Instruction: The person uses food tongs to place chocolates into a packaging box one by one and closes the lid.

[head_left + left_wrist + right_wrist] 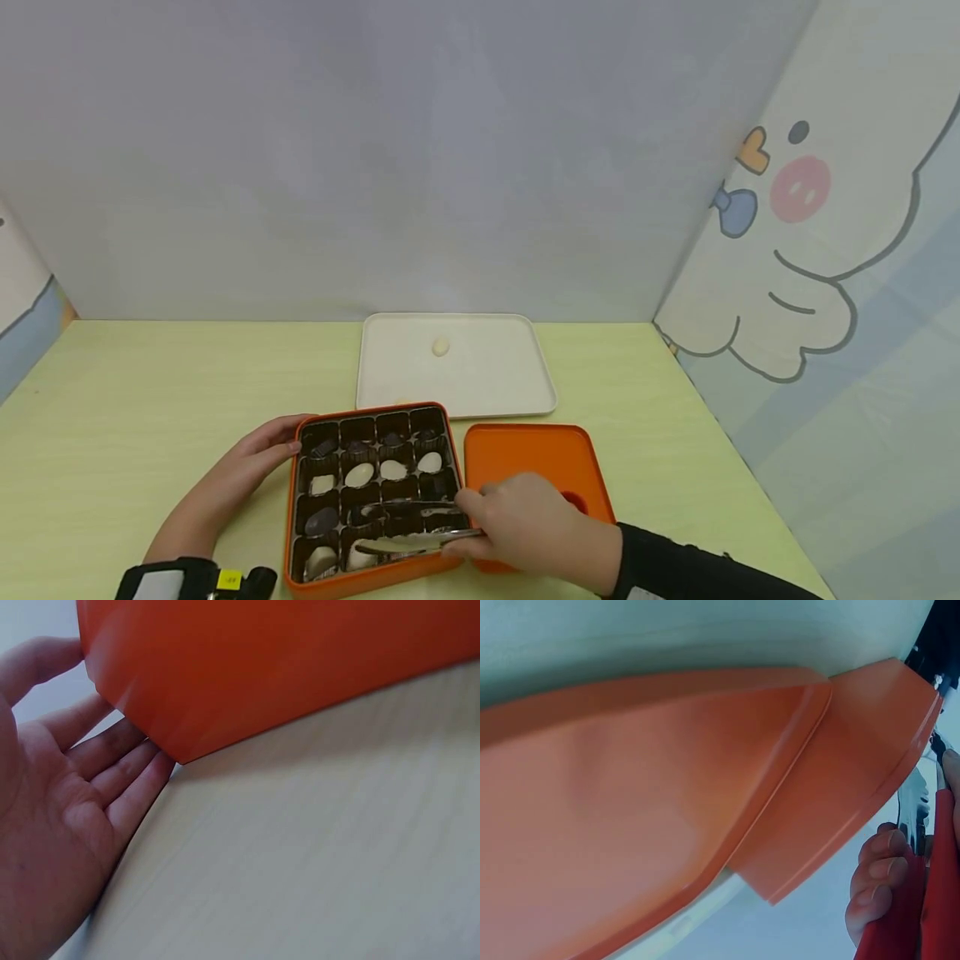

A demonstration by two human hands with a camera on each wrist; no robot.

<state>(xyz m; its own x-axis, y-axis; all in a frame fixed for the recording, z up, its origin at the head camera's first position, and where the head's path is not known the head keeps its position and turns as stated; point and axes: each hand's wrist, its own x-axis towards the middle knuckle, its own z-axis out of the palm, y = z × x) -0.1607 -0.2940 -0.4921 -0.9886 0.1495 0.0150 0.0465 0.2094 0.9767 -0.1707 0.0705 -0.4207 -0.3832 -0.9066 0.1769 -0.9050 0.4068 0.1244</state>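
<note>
An orange box [408,569] stands on the table, its dark divided insert [408,521] holding white and dark pieces. At the box's far left corner, my left hand [258,454] rests its thumb on the rim; the left wrist view shows its fingers [135,769] extended against the outer wall. My right hand [528,521] grips metal tongs [408,543] by their red handles [941,885]. Their two arms stand apart over the front rows of compartments. The lower arm's tip overlaps a white piece [360,557] in the head view.
An orange lid [536,458] lies right of the box, partly under my right hand. Behind the box is a white tray [495,379] with a small pale piece [441,345] on it. A grey wall closes the table's back, and a printed sheet [847,250] stands at the right.
</note>
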